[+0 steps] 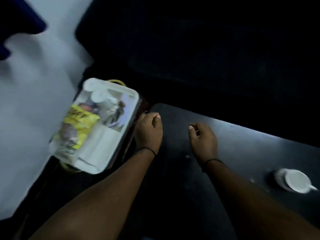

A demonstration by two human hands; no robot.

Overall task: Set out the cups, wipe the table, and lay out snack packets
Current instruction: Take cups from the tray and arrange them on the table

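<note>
We look down on a dark table (233, 135) that fills the lower right of the frame, with a white tray (110, 148) at centre left, standing off the table's left end on something we cannot make out. On the tray lies a yellow snack packet (80, 123), its long axis running from the upper right down toward the lower left; there is dark lettering on it, but the blur keeps us from reading a brand. Above it in the tray sit what look like white cups (97, 94), stacked or lying together, and beside them a crumpled pale wrapper or cloth we cannot identify. One white cup (294, 181) already stands on the table at the lower right of the frame, well apart from the tray. Our left hand (149, 132) hovers at the table's left end, just beside the tray's right rim, fingers (155, 118) loosely curled and holding nothing we can see; whether it touches the rim we cannot tell. Our right hand (203, 141) is in the middle of the frame over the bare table, fingers curled inward, also empty as far as we can see. The packet and cups lie to the left of both hands, so the left hand is plainly the nearer, and we judge the next reach goes leftward into the tray.
</note>
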